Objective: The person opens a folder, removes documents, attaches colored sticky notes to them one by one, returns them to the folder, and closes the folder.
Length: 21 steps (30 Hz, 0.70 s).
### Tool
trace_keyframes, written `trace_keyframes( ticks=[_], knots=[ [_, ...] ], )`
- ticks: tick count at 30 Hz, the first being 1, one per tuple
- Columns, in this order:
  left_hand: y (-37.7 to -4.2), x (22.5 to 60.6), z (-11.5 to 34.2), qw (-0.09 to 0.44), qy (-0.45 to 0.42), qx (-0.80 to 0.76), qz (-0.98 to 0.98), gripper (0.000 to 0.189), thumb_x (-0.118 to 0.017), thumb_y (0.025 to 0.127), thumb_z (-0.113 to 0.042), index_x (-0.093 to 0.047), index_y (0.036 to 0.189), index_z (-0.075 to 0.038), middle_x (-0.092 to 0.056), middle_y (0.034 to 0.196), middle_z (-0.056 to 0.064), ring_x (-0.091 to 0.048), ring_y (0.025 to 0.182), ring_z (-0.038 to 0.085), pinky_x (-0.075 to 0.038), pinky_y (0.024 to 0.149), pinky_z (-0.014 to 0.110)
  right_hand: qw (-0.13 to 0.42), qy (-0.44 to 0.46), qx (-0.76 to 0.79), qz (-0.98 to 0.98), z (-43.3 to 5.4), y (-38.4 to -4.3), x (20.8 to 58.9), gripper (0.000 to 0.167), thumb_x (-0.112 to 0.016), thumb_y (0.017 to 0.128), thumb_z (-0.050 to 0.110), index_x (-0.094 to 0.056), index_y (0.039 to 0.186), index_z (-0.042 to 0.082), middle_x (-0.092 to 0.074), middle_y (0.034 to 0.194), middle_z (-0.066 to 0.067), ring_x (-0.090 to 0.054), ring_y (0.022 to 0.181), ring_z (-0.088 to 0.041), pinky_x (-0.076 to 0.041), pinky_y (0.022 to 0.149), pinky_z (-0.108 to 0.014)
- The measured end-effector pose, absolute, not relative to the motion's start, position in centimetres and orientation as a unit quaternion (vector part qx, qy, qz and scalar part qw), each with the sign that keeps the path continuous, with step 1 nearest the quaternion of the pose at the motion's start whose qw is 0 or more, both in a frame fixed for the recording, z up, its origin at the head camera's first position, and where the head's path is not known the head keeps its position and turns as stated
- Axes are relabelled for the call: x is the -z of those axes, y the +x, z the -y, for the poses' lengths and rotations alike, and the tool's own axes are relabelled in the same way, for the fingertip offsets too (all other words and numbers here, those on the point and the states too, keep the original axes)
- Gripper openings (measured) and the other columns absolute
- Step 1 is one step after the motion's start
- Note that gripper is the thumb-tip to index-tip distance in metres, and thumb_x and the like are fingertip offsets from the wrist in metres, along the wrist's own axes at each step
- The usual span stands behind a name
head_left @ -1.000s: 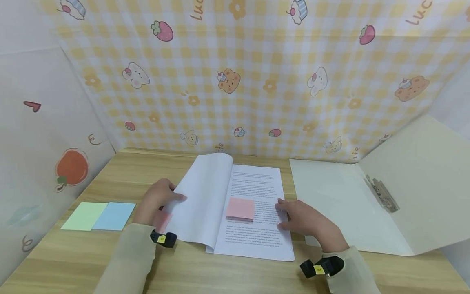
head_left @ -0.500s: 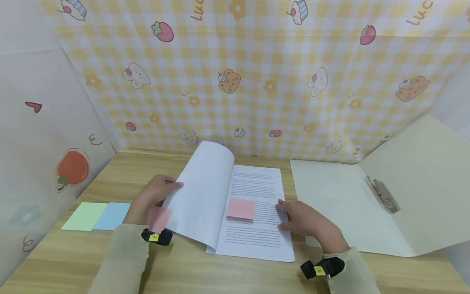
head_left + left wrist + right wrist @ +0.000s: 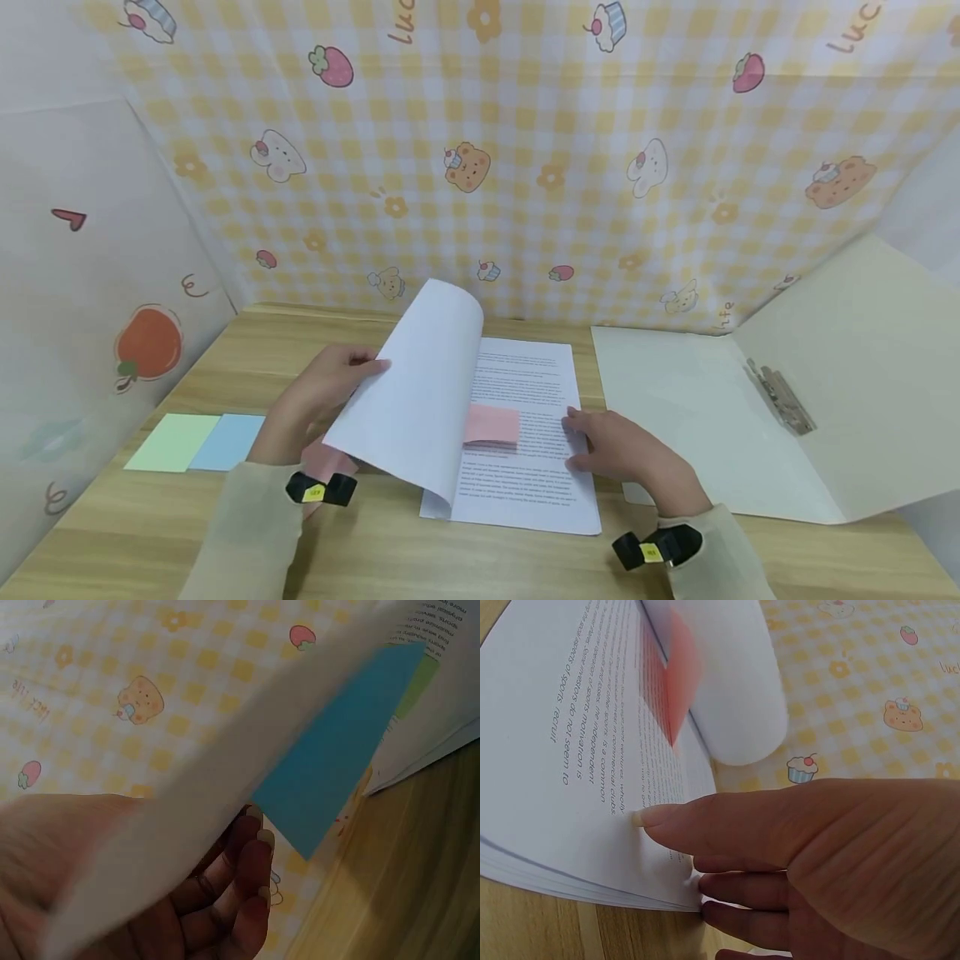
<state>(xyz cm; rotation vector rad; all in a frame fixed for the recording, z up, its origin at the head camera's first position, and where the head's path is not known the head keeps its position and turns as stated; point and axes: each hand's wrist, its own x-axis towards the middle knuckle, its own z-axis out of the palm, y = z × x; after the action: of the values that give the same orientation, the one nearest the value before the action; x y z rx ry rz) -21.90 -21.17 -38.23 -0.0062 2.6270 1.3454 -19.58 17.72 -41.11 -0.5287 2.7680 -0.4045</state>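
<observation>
A printed paper stack [image 3: 532,492] lies on the table, with a pink sticky note [image 3: 491,425] on its upper printed page. My left hand [image 3: 322,392] pinches the left edge of a curved, raised white page [image 3: 420,392]. In the left wrist view a blue sticky note [image 3: 330,757] and a bit of green one [image 3: 417,684] show beyond this page; how they are attached is unclear. My right hand [image 3: 622,450] rests at the stack's right edge. Its thumb [image 3: 705,825] presses on the print in the right wrist view, and the other fingertips touch the paper edge.
Green [image 3: 172,442] and blue [image 3: 227,442] notes lie at the table's left. Another pink note [image 3: 322,460] is partly hidden by my left wrist. An opened white clip folder [image 3: 690,417] with a metal clip [image 3: 782,396] stands right. A checked cloth [image 3: 525,167] hangs behind.
My left hand has moved upward and slightly right, lifting the page higher and curling it toward the right. The page now covers part of the pink note's left side. My right hand stays in place.
</observation>
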Motion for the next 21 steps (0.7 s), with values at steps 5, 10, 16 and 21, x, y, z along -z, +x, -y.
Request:
trace_keyframes(
  ticks=[5,10,16,21],
  knots=[
    [-21.8,37.7,20.2,0.087,0.026,-0.442,-0.893,0.031,-0.059,0.102,-0.026,-0.07,0.11,0.002,-0.07,0.098,0.015,-0.064,0.081,0.019,-0.056,0.069,0.028,0.142,-0.183,0.136,-0.963,-17.7,-19.6,41.1,0.059,-0.082,0.084,0.022,-0.062,0.137,0.004,-0.058,0.147,-0.015,-0.064,0.123,-0.03,-0.054,0.102,-0.047],
    [-21.7,37.8,18.7,0.085,0.049,-0.441,-0.892,0.026,-0.061,0.101,-0.022,-0.069,0.102,0.002,-0.069,0.09,0.012,-0.063,0.075,0.017,-0.055,0.065,0.028,0.137,-0.185,0.132,-0.964,-17.8,-19.7,41.2,0.058,-0.082,0.084,0.022,-0.063,0.136,0.004,-0.059,0.146,-0.014,-0.065,0.12,-0.029,-0.055,0.1,-0.046],
    [-21.6,38.2,16.5,0.089,0.062,-0.452,-0.886,0.022,-0.063,0.1,-0.02,-0.069,0.099,0.001,-0.07,0.089,0.012,-0.063,0.074,0.016,-0.055,0.066,0.027,0.126,-0.185,0.132,-0.966,-17.7,-19.8,41.3,0.054,-0.079,0.087,0.023,-0.063,0.136,0.004,-0.065,0.139,-0.014,-0.067,0.112,-0.026,-0.056,0.097,-0.044],
    [-21.4,38.7,14.8,0.072,0.063,-0.434,-0.896,0.021,-0.066,0.098,-0.021,-0.071,0.1,0.0,-0.069,0.086,0.01,-0.059,0.073,0.016,-0.051,0.064,0.026,0.113,-0.175,0.143,-0.968,-17.4,-20.1,41.2,0.046,-0.078,0.089,0.025,-0.068,0.13,0.006,-0.074,0.117,-0.01,-0.057,0.081,-0.015,-0.049,0.073,-0.033]
  ],
)
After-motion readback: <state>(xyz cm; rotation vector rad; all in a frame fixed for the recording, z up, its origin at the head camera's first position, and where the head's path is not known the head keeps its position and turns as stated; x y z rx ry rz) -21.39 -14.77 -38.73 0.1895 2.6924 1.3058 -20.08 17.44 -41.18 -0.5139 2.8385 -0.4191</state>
